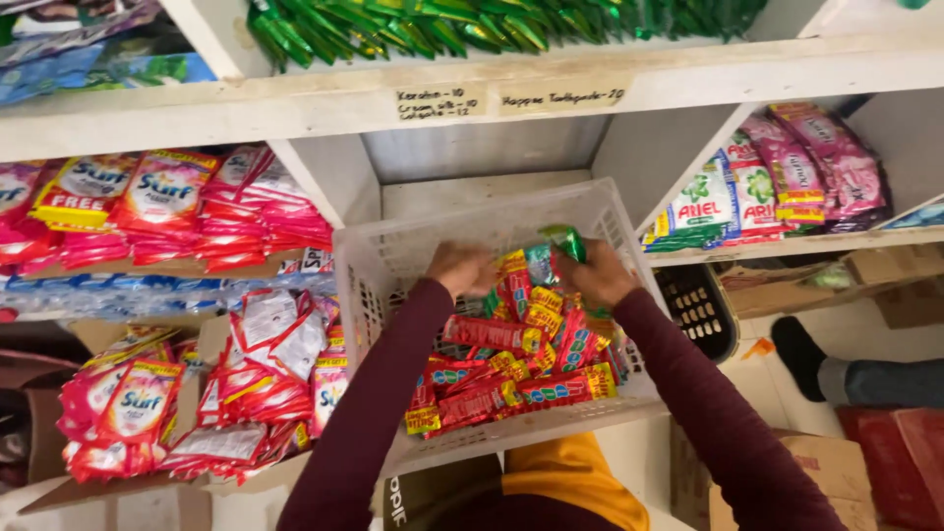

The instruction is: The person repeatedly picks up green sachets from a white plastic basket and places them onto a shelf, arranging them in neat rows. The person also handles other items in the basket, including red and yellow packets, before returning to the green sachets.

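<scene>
1. Two maroon sleeves reach up into the white basket (379, 261), full of red sachets (511, 379).
2. Left hand (460, 267) curls over the pile's far edge; grip unclear.
3. Right hand (597, 275) pinches a green sachet (563, 241), just above the pile.
4. Far behind, a white shelf (324, 98) with green packets (442, 25).

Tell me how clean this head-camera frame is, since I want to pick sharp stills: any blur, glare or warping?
Head view: even, soft light, no hard shadows; shelf edges bow from wide-lens distortion; left hand and right hand, over the white basket, look slightly motion-softened, as does the green sachet; small glints on the red sachets, no washed-out glare.
</scene>
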